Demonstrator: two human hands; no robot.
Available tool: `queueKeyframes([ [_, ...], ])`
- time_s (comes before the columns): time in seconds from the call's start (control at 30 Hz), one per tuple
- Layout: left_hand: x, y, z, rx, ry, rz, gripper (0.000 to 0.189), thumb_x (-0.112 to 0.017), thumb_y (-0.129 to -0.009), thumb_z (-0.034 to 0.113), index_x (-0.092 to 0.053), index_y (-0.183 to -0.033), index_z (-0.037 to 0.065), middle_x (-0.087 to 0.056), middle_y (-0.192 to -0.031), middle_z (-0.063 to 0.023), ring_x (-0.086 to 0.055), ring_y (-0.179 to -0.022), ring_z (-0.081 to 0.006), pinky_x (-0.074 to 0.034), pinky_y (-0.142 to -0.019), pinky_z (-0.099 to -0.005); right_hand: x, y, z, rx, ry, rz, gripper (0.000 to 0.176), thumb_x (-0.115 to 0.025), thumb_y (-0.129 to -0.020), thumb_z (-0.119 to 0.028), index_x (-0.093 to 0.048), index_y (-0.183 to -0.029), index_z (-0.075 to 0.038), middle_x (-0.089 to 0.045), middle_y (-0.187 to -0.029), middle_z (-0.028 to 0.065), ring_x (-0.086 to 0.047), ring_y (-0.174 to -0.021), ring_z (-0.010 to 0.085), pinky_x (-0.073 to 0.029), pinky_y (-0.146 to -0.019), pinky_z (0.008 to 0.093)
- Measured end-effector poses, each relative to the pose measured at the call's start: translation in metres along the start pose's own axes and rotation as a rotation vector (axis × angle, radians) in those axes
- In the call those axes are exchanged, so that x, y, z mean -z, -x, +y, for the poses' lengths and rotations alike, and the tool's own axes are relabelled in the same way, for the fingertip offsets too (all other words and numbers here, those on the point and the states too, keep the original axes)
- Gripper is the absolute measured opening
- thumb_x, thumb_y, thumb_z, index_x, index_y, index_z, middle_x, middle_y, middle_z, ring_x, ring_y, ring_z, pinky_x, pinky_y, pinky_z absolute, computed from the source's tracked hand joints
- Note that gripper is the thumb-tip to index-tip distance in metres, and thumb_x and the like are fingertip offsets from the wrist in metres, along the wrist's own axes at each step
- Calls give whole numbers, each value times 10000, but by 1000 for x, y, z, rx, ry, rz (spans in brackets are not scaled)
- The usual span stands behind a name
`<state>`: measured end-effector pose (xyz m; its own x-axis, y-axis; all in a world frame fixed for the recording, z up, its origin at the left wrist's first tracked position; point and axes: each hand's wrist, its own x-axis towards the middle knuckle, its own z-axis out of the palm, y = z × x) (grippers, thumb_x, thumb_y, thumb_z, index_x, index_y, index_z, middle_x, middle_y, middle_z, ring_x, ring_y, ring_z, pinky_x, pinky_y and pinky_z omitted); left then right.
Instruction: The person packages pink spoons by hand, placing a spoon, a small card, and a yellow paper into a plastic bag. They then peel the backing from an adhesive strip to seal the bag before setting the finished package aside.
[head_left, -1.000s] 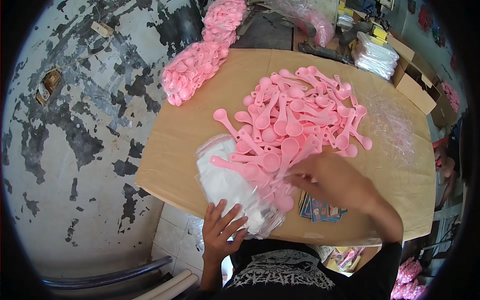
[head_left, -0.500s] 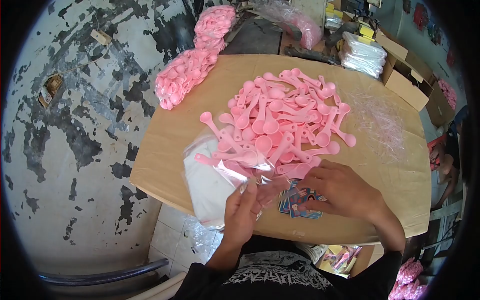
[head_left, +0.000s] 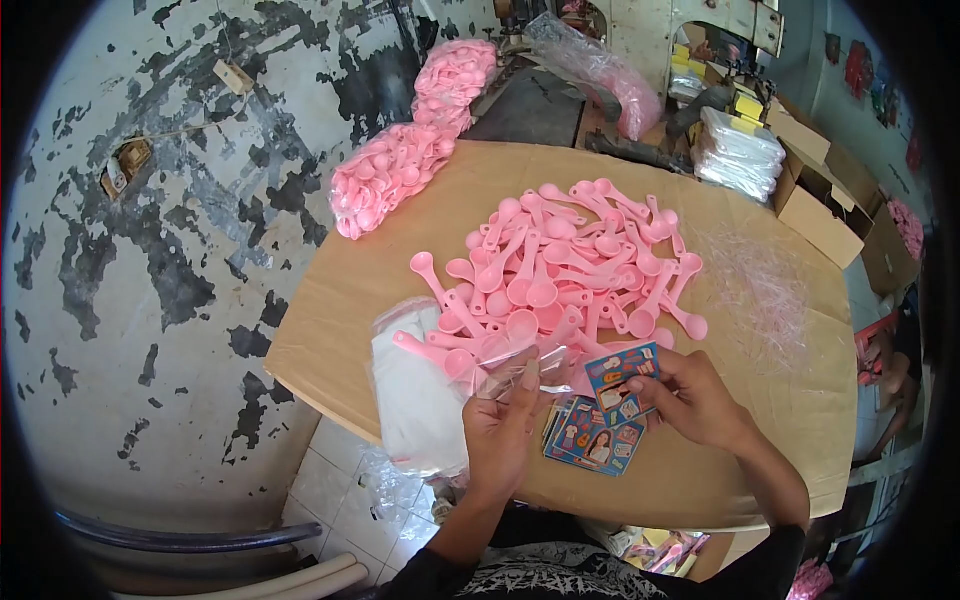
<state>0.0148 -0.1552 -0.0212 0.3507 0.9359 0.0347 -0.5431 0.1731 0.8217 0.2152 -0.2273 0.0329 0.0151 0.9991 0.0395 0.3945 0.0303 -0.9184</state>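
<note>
My left hand (head_left: 497,435) pinches a small clear plastic bag (head_left: 512,377) between thumb and fingers, over the near edge of the spoon pile. Held in my right hand (head_left: 700,398) is a blue printed card (head_left: 622,378), raised just right of the bag. Below it, a loose stack of similar cards (head_left: 597,437) lies on the brown-covered table (head_left: 700,490). Pink plastic measuring spoons (head_left: 545,290) are heaped in front of both hands. Beside my left hand sits a flat stack of white plastic bags (head_left: 410,405), partly hanging past the table edge.
Packed bundles of pink spoons (head_left: 390,180) stand at the far left against the peeling wall. Thin clear plastic strips (head_left: 765,290) are scattered at the right. Behind them are wrapped clear packs (head_left: 738,155) and an open cardboard box (head_left: 820,210). Another person (head_left: 900,370) is partly visible at the far right.
My right hand has lifted one card from the stack and brought it up next to the plastic bag. My left hand keeps the bag. The camera view has shifted slightly.
</note>
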Motion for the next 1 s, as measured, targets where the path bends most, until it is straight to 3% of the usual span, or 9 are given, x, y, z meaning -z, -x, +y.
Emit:
queueKeyframes([
  [0.17, -12, 5, 2, 36, 97, -70, 295, -528, -992, 113, -542, -1231, -59, -660, -1056, -151, -649, -1011, -212, -517, -954, -409, -12, 1, -4, 114, 107, 27, 172, -601, -943, -121, -615, -1079, -16, -627, -697, 119, -559, -521, 142, -443, -502, 294],
  [0.27, -7, 4, 2, 15, 133, -198, 352, -541, -990, 108, -513, -1294, -68, -625, -1203, -163, -631, -1059, -176, -497, -951, -310, -14, 3, -1, 97, 170, -40, 204, -616, -923, -116, -628, -1105, -26, -623, -690, 120, -555, -528, 148, -443, -513, 299],
  [0.37, 0, 2, 7, 118, -32, -315, 340, -543, -987, 96, -530, -1285, -68, -619, -1222, -151, -620, -1067, -159, -492, -943, -298, -17, 5, -11, 92, 99, -45, 237, -632, -900, -112, -638, -1126, -41, -612, -671, 131, -554, -535, 161, -447, -525, 305],
  [0.47, 9, 8, -10, 108, -225, -259, 324, -538, -986, 79, -545, -1274, -69, -626, -1223, -149, -604, -1074, -146, -480, -941, -288, -13, 6, -26, 60, 153, -101, 244, -628, -895, -101, -648, -1131, -45, -619, -671, 138, -551, -539, 166, -454, -534, 307],
  [0.57, -6, 6, 3, -9, -157, -335, 329, -531, -988, 80, -542, -1276, -77, -627, -1227, -154, -593, -1076, -150, -467, -947, -288, -13, 4, -26, 117, 163, -118, 245, -638, -892, -113, -657, -1124, -36, -639, -694, 144, -567, -549, 169, -471, -551, 312],
  [0.67, 7, 2, -6, 62, 51, -339, 326, -523, -993, 97, -556, -1261, -87, -617, -1247, -157, -587, -1086, -160, -451, -964, -298, -11, 4, -34, 80, 148, -160, 242, -643, -890, -118, -663, -1114, -32, -663, -722, 147, -601, -576, 170, -491, -577, 310],
  [0.77, 6, 1, 1, 76, -43, -411, 322, -516, -998, 116, -577, -1237, -90, -610, -1261, -157, -587, -1089, -165, -452, -961, -304, -12, 5, -33, 55, 151, -171, 244, -646, -889, -119, -664, -1118, -36, -679, -746, 147, -630, -605, 172, -506, -600, 303],
  [0.87, 3, 1, 4, -93, -196, -404, 346, -498, -1002, 155, -570, -1198, -122, -595, -1231, -248, -612, -1102, -298, -485, -961, -407, -13, 5, -39, 109, 117, -123, 240, -641, -889, -113, -666, -1116, -37, -686, -755, 139, -644, -620, 174, -511, -614, 298],
  [1.0, -2, 6, 15, 11, -108, -338, 341, -495, -1005, 154, -577, -1200, -113, -613, -1217, -217, -618, -1074, -248, -481, -952, -369, -11, 9, -37, 125, 93, -125, 219, -653, -858, -59, -674, -1073, -17, -683, -753, 130, -639, -618, 151, -497, -611, 271],
])
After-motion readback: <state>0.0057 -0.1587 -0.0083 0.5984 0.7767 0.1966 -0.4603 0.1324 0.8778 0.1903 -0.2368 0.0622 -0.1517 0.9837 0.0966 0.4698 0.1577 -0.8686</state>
